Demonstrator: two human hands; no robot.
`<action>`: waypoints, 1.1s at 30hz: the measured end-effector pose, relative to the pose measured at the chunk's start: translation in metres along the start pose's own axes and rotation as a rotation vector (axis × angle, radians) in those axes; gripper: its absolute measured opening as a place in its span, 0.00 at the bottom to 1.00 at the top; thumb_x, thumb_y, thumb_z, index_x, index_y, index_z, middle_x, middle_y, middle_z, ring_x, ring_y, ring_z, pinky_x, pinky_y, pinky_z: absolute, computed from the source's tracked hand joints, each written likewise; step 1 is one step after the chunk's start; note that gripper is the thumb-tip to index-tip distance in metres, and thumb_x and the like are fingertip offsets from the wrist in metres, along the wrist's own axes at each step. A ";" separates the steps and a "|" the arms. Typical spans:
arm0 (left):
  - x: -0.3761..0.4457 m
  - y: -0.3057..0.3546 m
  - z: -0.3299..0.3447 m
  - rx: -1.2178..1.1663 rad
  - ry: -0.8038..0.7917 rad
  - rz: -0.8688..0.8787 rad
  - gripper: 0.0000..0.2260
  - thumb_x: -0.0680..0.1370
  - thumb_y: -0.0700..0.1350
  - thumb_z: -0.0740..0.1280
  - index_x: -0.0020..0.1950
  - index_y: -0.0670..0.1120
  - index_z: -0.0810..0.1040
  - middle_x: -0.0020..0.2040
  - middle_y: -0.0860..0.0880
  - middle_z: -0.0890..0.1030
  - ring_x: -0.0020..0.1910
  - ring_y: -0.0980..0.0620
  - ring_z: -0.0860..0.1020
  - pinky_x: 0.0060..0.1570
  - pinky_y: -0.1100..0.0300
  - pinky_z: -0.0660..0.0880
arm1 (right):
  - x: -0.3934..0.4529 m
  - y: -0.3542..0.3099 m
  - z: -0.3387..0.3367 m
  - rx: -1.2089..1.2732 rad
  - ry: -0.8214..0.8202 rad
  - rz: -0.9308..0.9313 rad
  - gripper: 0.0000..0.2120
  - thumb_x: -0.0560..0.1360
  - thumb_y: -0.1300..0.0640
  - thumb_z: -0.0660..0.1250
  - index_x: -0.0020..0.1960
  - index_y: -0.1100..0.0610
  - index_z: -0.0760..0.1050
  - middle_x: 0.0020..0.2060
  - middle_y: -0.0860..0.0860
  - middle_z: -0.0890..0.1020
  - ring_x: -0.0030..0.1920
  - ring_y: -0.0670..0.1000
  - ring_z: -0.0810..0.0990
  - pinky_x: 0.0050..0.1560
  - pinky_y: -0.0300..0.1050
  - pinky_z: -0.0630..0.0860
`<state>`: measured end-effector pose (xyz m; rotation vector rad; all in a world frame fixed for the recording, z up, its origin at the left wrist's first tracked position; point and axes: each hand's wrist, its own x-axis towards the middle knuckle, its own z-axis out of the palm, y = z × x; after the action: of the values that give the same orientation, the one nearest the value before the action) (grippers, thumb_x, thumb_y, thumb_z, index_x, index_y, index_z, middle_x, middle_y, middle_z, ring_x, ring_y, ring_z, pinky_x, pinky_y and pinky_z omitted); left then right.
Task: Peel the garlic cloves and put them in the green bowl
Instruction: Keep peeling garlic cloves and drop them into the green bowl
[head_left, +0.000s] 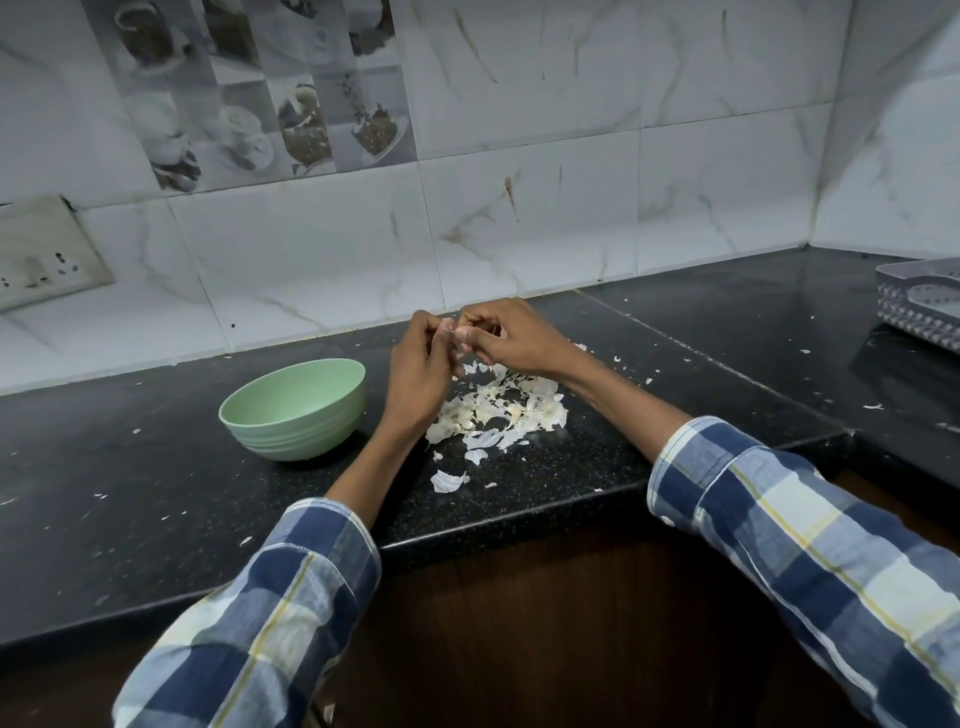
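Peeling stage. Our left hand (415, 364) and right hand (506, 338) meet above the pile of skins (498, 410), fingertips of both pinching one garlic clove (457, 338); we judge one hand steadies it while the other strips skin, so that scraps drop onto the pile. The green bowl (296, 408) stands on the tabletop (156, 467) just left of the pile, near enough for an easy drop; its contents are hidden. A grey tray (922, 299) lies far right of the pile.
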<state>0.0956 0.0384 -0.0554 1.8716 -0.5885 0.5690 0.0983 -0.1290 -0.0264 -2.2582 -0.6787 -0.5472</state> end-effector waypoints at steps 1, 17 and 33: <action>0.000 0.000 0.001 0.004 -0.023 0.012 0.15 0.90 0.51 0.55 0.53 0.44 0.75 0.40 0.47 0.82 0.35 0.49 0.80 0.41 0.50 0.78 | 0.000 -0.001 0.000 0.034 -0.001 0.011 0.14 0.84 0.54 0.66 0.46 0.62 0.79 0.32 0.44 0.79 0.34 0.45 0.76 0.49 0.48 0.78; 0.005 0.001 -0.002 -0.112 -0.018 -0.083 0.16 0.89 0.45 0.59 0.43 0.47 0.78 0.29 0.56 0.81 0.30 0.60 0.79 0.35 0.70 0.72 | -0.001 -0.005 -0.002 0.305 -0.102 0.149 0.11 0.84 0.56 0.65 0.46 0.61 0.77 0.30 0.49 0.76 0.31 0.46 0.71 0.48 0.49 0.73; 0.009 -0.004 -0.001 -0.105 0.143 -0.080 0.10 0.87 0.50 0.64 0.52 0.44 0.74 0.43 0.45 0.83 0.32 0.52 0.83 0.33 0.55 0.78 | 0.006 0.007 -0.006 0.153 0.079 0.048 0.11 0.83 0.59 0.65 0.46 0.62 0.81 0.32 0.54 0.83 0.30 0.38 0.77 0.39 0.27 0.71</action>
<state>0.1048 0.0396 -0.0526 1.7318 -0.4394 0.6024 0.1064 -0.1360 -0.0227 -2.0935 -0.6049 -0.5396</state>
